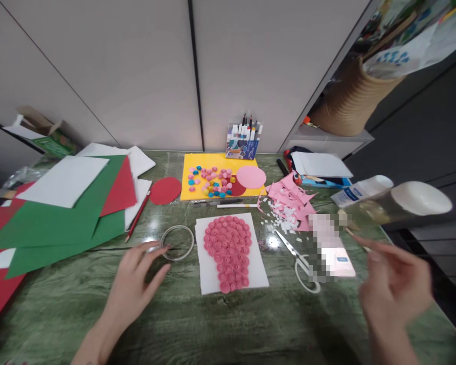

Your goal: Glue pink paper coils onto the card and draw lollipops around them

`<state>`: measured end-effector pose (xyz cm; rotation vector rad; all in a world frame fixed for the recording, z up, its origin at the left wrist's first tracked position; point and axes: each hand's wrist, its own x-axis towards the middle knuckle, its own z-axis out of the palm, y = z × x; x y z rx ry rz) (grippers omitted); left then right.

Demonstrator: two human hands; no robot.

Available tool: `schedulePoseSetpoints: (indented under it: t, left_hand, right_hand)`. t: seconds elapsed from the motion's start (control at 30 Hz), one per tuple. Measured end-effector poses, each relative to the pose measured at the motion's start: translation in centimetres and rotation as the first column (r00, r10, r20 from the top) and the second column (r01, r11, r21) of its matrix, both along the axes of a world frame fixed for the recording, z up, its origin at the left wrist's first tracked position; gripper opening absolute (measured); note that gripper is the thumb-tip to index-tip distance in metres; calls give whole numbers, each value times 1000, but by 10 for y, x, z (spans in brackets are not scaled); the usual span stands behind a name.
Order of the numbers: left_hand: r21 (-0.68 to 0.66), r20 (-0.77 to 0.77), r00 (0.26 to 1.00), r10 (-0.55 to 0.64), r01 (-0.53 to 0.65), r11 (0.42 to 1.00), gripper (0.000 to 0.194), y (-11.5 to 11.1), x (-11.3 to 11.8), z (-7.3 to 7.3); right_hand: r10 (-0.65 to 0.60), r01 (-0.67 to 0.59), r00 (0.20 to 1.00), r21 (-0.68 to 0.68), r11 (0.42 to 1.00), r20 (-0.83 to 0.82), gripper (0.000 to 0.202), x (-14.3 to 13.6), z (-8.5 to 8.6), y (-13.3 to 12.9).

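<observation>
My left hand [137, 276] lies low over the table with its fingers apart. Its fingertips reach the left edge of a thin pale ring [192, 248], perhaps touching it. Beside the ring is a white sheet [256, 281] covered in part by pink paper coils [228, 246], set in a shape wide at the top and narrower below. At the right, my right hand [397, 289] is raised and blurred, fingers pinched on what looks like a thin stick [357, 239]. White-handled scissors [298, 258] and a partly pixelated phone [342, 261] lie between the sheet and this hand.
Green and red paper [57, 223] is piled at the left, near a red pencil [139, 218]. Small coloured coils rest on a yellow sheet [192, 162]. Pink scraps [292, 197], a white bottle [365, 190] and a cup [421, 197] stand or lie rightward. A marker box [243, 144] is behind.
</observation>
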<state>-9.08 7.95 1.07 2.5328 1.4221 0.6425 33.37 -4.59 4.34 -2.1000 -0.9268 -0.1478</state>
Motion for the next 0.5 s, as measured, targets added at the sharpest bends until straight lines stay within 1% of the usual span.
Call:
schedulePoseSetpoints:
  t: [0.03, 0.07, 0.1, 0.13, 0.17, 0.2, 0.23, 0.3, 0.33, 0.37, 0.43, 0.5]
  left_hand:
    - [-33, -66, 996, -55, 53, 998, 30, -2, 3, -3]
    - [-47, -111, 990, -87, 82, 995, 32, -4, 7, -7]
    - [-51, -140, 984, -106, 100, 994, 32, -6, 9, -10]
    - [-49, -156, 981, -113, 106, 993, 30, -8, 12, -15]
    - [-47, -164, 980, -116, 110, 993, 28, -9, 13, -19]
    - [-43, -167, 979, -117, 112, 993, 26, -9, 13, -22]
    - [-40, -167, 979, -118, 113, 993, 24, -10, 13, -26]
    - [-32, -163, 980, -117, 113, 993, 22, -9, 11, -30]
    - [-26, -161, 980, -113, 110, 994, 22, -9, 10, -32]
    - [-18, -160, 981, -108, 106, 994, 22, -8, 9, -33]
    - [-3, -159, 982, -98, 98, 995, 21, -7, 7, -35]
    - [8, -156, 983, -98, 101, 995, 21, -7, 6, -35]
  right_hand:
    - [19, -18, 999, -23, 1000, 28, 35, -3, -6, -2]
    - [76, -71, 995, -68, 995, 67, 32, -5, -13, -3]
    - [172, -157, 979, -131, 979, 113, 27, -6, -22, -4]
    - [288, -258, 944, -188, 948, 159, 23, -6, -32, -7]
    - [372, -326, 905, -225, 918, 206, 20, -3, -42, -10]
    - [398, -342, 884, -241, 908, 243, 16, 2, -50, -15]
    - [358, -299, 895, -238, 924, 267, 14, 9, -58, -22]
    - [177, -114, 941, -223, 968, 290, 11, 26, -69, -38]
    - [96, -22, 945, -232, 972, 312, 11, 35, -72, -46]
    - [61, 29, 940, -257, 966, 336, 12, 43, -75, -53]
    - [73, 49, 929, -314, 948, 364, 15, 56, -79, -64]
    - [115, 28, 920, -355, 935, 374, 17, 62, -81, -69]
